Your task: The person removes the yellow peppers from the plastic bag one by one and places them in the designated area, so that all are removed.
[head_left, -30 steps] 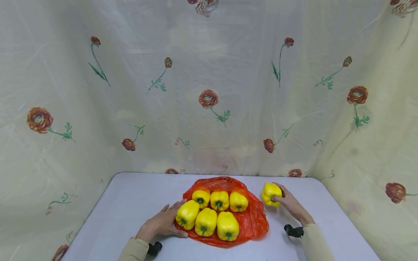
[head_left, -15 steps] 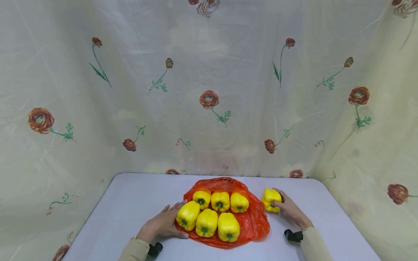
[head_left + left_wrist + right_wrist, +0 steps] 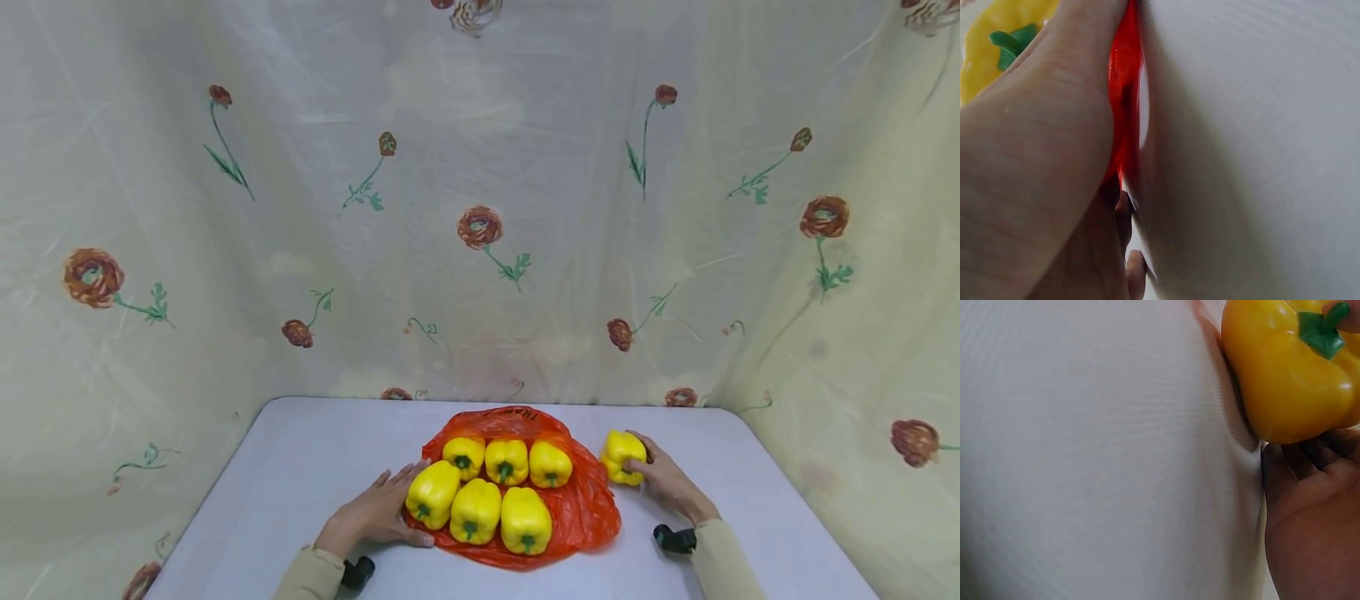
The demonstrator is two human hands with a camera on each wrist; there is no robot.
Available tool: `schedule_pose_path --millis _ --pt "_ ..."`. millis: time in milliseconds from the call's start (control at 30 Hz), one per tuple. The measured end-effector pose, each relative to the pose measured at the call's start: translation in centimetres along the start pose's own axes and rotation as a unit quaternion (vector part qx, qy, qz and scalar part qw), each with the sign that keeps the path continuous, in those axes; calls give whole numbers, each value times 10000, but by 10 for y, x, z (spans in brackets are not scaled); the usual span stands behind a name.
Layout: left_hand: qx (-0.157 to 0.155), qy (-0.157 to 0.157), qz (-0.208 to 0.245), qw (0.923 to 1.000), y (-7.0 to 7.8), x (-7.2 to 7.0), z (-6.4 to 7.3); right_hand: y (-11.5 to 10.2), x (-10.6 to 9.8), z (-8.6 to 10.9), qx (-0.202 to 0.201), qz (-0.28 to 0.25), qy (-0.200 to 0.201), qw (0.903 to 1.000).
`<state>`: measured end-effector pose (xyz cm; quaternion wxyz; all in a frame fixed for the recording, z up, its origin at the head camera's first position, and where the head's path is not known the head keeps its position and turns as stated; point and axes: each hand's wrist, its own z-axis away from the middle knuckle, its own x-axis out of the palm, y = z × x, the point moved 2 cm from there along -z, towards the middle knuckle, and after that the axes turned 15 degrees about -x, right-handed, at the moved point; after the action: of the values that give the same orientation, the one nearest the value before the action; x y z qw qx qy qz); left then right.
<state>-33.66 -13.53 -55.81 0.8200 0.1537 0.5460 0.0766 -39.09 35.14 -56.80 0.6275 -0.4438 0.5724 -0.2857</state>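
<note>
Yellow bell peppers with green stems lie in two rows on a red plastic bag (image 3: 588, 517). My left hand (image 3: 378, 506) rests at the bag's left edge, fingers extended, beside the front-left pepper (image 3: 432, 495). In the left wrist view that hand (image 3: 1041, 144) covers much of the frame, with red plastic next to it. To the right of the bag, my right hand (image 3: 667, 477) grips another yellow bell pepper (image 3: 622, 457), thumb on its near side. The right wrist view shows this pepper (image 3: 1291, 375) low against the white tabletop, with the thumb at its stem.
The white table (image 3: 315, 450) has rounded far corners. Behind it and on both sides hangs a pale flowered curtain (image 3: 540, 167). Black wrist cameras (image 3: 675, 539) sit under both wrists. Dark lettering (image 3: 522, 413) marks the bag's far edge.
My right hand has brought its bell pepper slightly nearer to me and down, and has hardly moved over the last half second. The left hand has stayed in place at the bag.
</note>
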Motion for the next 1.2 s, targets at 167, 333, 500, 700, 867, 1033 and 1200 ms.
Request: schedule_pose_path --millis 167,333,500,700,867,1033,1200 --pt "1 -21 26 10000 0 2 -1 -1 1 2 43 -83 14 10000" --pt "-50 -92 52 9999 0 2 0 -2 2 5 86 -102 -65 9999" --pt "-79 -67 -14 9999 0 2 1 -4 1 7 71 -98 -70 9999" --pt "-57 8 -61 10000 0 3 3 -7 0 7 233 43 -6 9997" --pt "-40 37 -82 10000 -1 3 0 -7 0 8 243 68 -30 9997" --pt "-28 17 -105 9999 0 3 0 -5 -2 10 181 -38 -19 9998" --pt "0 50 -108 9999 2 0 0 -8 -6 11 20 -21 11 10000"
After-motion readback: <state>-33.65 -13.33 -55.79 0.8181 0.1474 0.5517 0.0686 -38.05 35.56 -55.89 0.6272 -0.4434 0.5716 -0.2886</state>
